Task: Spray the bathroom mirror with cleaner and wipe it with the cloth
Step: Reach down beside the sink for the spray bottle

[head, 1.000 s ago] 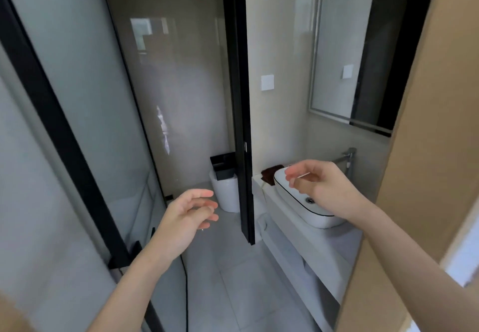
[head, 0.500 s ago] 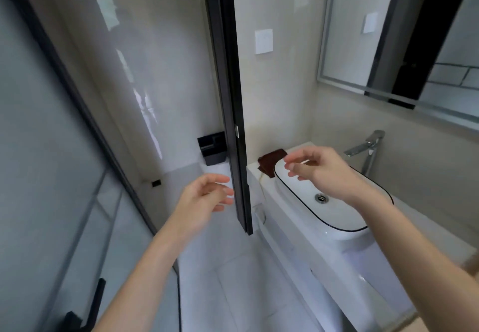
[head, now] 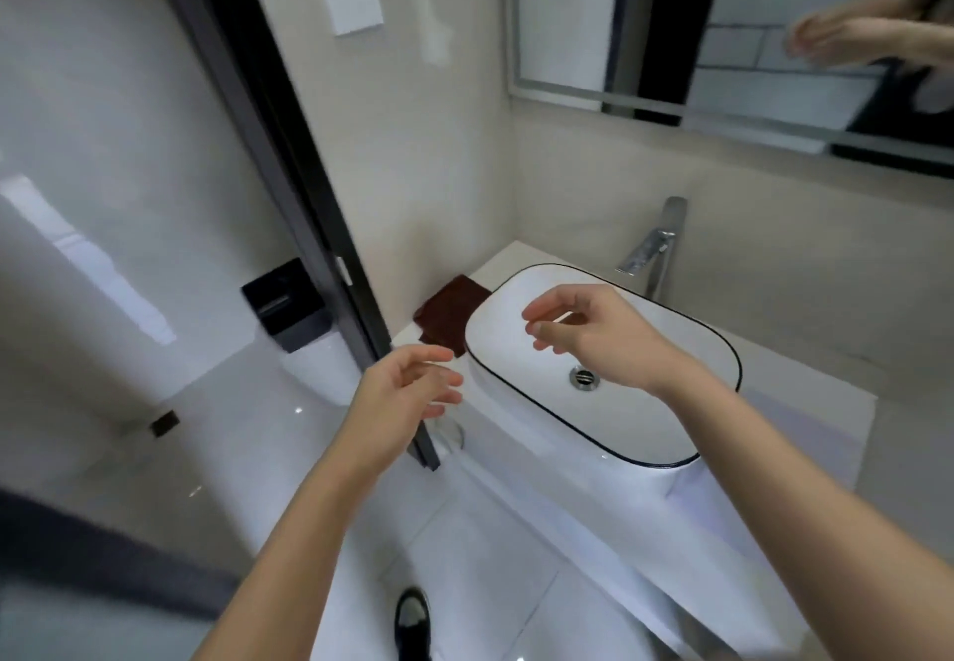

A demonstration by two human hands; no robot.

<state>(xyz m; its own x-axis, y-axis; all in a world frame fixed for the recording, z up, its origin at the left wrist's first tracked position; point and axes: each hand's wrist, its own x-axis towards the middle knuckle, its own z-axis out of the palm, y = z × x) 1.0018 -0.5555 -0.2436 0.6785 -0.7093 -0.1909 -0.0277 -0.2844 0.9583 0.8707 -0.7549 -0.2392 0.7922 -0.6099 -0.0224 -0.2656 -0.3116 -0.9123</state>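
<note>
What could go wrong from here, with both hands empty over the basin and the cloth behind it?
1. No spray bottle shows anywhere in view, so the mirror may get wiped dry.
2. The brown cloth lies wedged between the basin and the wall; the right hand reaching across could drag it off the counter edge.
3. The left hand hovers close to the black door frame and might knock it.

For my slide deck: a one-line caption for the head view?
Both empty hands, left hand and right hand, reach over the basin toward the dark cloth.
</note>
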